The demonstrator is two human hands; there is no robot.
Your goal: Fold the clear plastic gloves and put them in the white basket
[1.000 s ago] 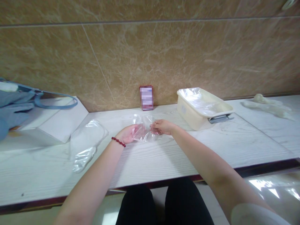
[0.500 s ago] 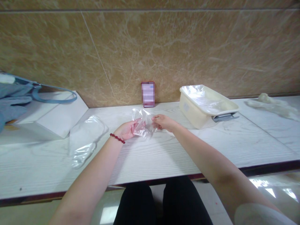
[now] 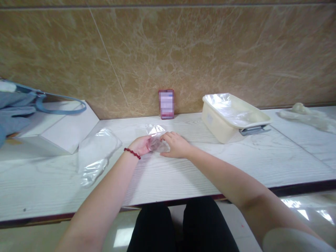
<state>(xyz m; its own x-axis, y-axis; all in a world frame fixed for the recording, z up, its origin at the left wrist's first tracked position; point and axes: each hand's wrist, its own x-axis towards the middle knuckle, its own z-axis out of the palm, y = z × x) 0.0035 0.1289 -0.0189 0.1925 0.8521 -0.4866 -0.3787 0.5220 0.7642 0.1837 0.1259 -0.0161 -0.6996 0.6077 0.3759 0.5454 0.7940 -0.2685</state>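
A clear plastic bag (image 3: 155,130) is between my two hands, above the middle of the white wood-grain table. My left hand (image 3: 141,145), with a red bead bracelet at the wrist, is closed on the bag's left side. At its right side, my right hand (image 3: 176,144) has the thumb and fingers apart in a curve, touching or very close to the film. Part of the bag is hidden behind the fingers. Flat clear plastic bags (image 3: 98,148) lie on the table to the left of my left hand.
A phone (image 3: 166,104) leans upright against the marbled wall. A cream plastic bin (image 3: 219,124) with clear bags inside stands to the right. Crumpled plastic (image 3: 307,116) lies at the far right. On the left are a white box (image 3: 60,129) and a blue bag (image 3: 15,113).
My right hand has opened from a pinch on the bag's right edge and turned, shifting slightly left and toward me. My left hand keeps its hold. The bag looks flatter.
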